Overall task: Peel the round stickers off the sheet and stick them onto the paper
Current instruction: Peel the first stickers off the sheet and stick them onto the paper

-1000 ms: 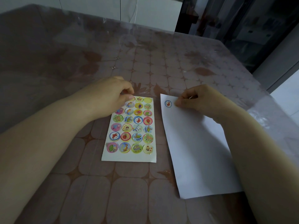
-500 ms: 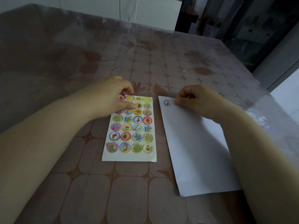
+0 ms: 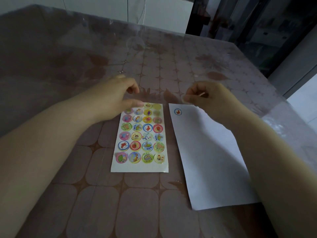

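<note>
Brown patterned cloth under a clear plastic cover is spread over the table [image 3: 68, 66], on which every item is laid. White cabinet fronts [image 3: 163, 14] are seen beyond the far edge, and a dark framed opening [image 3: 257, 23] at the far right.

White paper [image 3: 205, 160] is laid right of centre, tilted, with its right edge covered by the right forearm [image 3: 274, 160]. One round sticker [image 3: 177, 112], blue-ringed, is stuck at its far left corner.

The sticker sheet [image 3: 139, 168] is laid flat at centre, just beside the paper and apart from it; rows of four coloured round stickers are carried. Its far left corner is hidden by the left hand [image 3: 113, 98].

The left hand is blurred; its thumb is stretched over the sheet's top row, the forefinger is curled above it, and nothing is seen between them.

The right hand [image 3: 211, 98] is held at the paper's far edge, fingers curled in, thumb laid against the forefinger; whether anything is pinched cannot be told.
</note>
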The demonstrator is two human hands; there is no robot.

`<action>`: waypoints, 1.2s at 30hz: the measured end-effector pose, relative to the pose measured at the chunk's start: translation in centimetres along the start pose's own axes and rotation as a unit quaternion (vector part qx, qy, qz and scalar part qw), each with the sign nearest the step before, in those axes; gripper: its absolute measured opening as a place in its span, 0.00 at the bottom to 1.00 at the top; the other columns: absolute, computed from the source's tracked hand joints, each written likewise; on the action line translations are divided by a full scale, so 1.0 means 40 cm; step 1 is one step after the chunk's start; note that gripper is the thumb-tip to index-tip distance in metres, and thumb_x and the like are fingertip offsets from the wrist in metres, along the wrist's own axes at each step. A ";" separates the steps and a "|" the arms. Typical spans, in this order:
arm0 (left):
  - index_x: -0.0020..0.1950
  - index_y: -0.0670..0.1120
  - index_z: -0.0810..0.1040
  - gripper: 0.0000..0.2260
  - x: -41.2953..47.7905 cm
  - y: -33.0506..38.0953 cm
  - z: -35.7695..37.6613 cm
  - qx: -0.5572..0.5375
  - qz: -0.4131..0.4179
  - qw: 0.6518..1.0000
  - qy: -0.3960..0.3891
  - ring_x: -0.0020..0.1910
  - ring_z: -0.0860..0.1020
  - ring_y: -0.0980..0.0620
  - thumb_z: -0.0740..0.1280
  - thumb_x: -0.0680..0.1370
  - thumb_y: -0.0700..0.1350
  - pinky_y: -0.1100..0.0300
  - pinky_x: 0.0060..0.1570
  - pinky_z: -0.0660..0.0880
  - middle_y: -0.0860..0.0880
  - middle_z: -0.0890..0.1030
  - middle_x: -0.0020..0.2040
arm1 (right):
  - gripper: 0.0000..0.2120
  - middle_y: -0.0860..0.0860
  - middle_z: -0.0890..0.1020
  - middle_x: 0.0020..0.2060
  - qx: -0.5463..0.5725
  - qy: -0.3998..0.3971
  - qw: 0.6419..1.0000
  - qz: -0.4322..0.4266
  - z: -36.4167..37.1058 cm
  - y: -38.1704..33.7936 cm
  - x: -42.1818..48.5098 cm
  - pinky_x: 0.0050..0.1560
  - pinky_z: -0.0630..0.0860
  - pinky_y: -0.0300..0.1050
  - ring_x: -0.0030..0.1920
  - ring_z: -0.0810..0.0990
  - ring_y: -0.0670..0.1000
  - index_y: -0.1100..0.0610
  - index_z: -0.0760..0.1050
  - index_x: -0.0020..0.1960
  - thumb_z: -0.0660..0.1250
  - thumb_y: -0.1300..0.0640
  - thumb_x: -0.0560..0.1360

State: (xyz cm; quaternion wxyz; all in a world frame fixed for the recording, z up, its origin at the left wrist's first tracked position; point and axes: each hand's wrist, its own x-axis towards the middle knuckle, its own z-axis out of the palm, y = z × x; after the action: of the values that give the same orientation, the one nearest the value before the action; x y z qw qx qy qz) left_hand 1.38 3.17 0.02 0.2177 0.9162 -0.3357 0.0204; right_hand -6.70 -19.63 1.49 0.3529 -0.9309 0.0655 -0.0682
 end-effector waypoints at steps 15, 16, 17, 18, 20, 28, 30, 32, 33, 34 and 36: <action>0.57 0.49 0.76 0.19 -0.003 -0.009 -0.012 0.021 -0.026 0.997 -0.069 0.48 0.72 0.53 0.73 0.68 0.51 0.59 0.49 0.69 0.52 0.72 0.48 | 0.13 0.68 0.76 0.39 -0.057 -0.107 0.992 -0.024 0.162 -0.136 0.078 0.36 0.66 0.42 0.36 0.69 0.52 0.70 0.77 0.48 0.66 0.59 0.74; 0.57 0.49 0.76 0.19 -0.003 -0.007 -0.010 0.024 -0.025 0.997 -0.068 0.47 0.71 0.53 0.73 0.69 0.51 0.59 0.49 0.69 0.52 0.71 0.48 | 0.12 0.65 0.76 0.38 -0.057 -0.104 0.993 -0.025 0.164 -0.135 0.077 0.36 0.68 0.44 0.37 0.70 0.52 0.69 0.78 0.47 0.66 0.58 0.74; 0.57 0.49 0.76 0.19 -0.002 -0.007 -0.009 0.025 -0.027 0.997 -0.068 0.48 0.71 0.53 0.73 0.69 0.51 0.59 0.49 0.68 0.52 0.71 0.48 | 0.11 0.63 0.78 0.38 -0.054 -0.101 0.993 -0.025 0.167 -0.134 0.076 0.38 0.71 0.46 0.37 0.72 0.52 0.67 0.78 0.46 0.66 0.58 0.74; 0.57 0.49 0.75 0.19 -0.002 -0.006 -0.009 0.024 -0.029 0.997 -0.068 0.48 0.71 0.53 0.73 0.68 0.51 0.60 0.49 0.68 0.53 0.71 0.48 | 0.11 0.62 0.79 0.38 -0.050 -0.097 0.994 -0.024 0.170 -0.133 0.076 0.40 0.74 0.48 0.37 0.73 0.53 0.66 0.79 0.45 0.66 0.57 0.74; 0.57 0.49 0.75 0.19 -0.002 -0.008 -0.010 0.023 -0.031 0.997 -0.067 0.49 0.71 0.53 0.73 0.68 0.51 0.61 0.49 0.67 0.52 0.71 0.49 | 0.10 0.59 0.79 0.36 -0.042 -0.087 0.995 -0.019 0.178 -0.131 0.074 0.42 0.76 0.50 0.36 0.75 0.52 0.64 0.79 0.42 0.67 0.56 0.73; 0.57 0.49 0.76 0.18 -0.001 -0.004 -0.011 0.016 -0.031 0.997 -0.069 0.48 0.71 0.53 0.73 0.68 0.50 0.59 0.49 0.68 0.52 0.73 0.49 | 0.06 0.54 0.82 0.38 -0.031 -0.070 0.997 0.006 0.174 -0.140 0.078 0.44 0.79 0.49 0.38 0.78 0.49 0.59 0.80 0.42 0.72 0.56 0.69; 0.56 0.50 0.76 0.18 -0.002 -0.005 -0.010 0.007 -0.036 0.997 -0.070 0.48 0.72 0.53 0.73 0.68 0.50 0.59 0.49 0.69 0.52 0.73 0.49 | 0.11 0.50 0.77 0.39 -0.031 -0.083 0.996 0.031 0.163 -0.149 0.083 0.38 0.74 0.43 0.37 0.74 0.47 0.57 0.76 0.45 0.74 0.54 0.68; 0.56 0.50 0.76 0.18 -0.004 -0.006 -0.010 0.002 -0.038 0.997 -0.073 0.49 0.73 0.52 0.73 0.68 0.49 0.58 0.50 0.70 0.52 0.73 0.49 | 0.14 0.51 0.75 0.43 -0.074 -0.118 0.989 0.050 0.150 -0.162 0.092 0.33 0.68 0.39 0.36 0.72 0.46 0.57 0.74 0.46 0.74 0.51 0.68; 0.56 0.49 0.76 0.18 -0.003 -0.007 -0.011 0.003 -0.037 0.997 -0.075 0.50 0.74 0.51 0.73 0.68 0.49 0.58 0.51 0.70 0.51 0.74 0.50 | 0.16 0.53 0.75 0.45 -0.114 -0.142 0.982 0.050 0.144 -0.172 0.098 0.32 0.67 0.37 0.37 0.73 0.48 0.59 0.74 0.48 0.73 0.50 0.68; 0.57 0.49 0.76 0.18 -0.003 -0.006 -0.012 0.004 -0.036 0.996 -0.076 0.51 0.74 0.50 0.73 0.68 0.49 0.58 0.51 0.70 0.50 0.75 0.51 | 0.18 0.54 0.76 0.46 -0.154 -0.163 0.973 0.048 0.142 -0.180 0.106 0.31 0.65 0.35 0.40 0.74 0.49 0.60 0.75 0.51 0.71 0.48 0.69; 0.59 0.49 0.76 0.19 -0.003 -0.003 -0.014 0.008 -0.030 0.996 -0.079 0.50 0.74 0.50 0.73 0.69 0.48 0.58 0.50 0.70 0.48 0.76 0.53 | 0.19 0.54 0.76 0.47 -0.207 -0.186 0.960 0.041 0.140 -0.191 0.114 0.30 0.65 0.36 0.44 0.74 0.50 0.59 0.75 0.53 0.70 0.47 0.70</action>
State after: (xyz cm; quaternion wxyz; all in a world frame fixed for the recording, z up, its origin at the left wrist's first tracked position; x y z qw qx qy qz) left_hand 1.45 3.55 0.46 0.1836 0.9265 -0.3237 -0.0559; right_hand -0.69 -11.10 2.78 0.1611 -0.9763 0.0498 0.1355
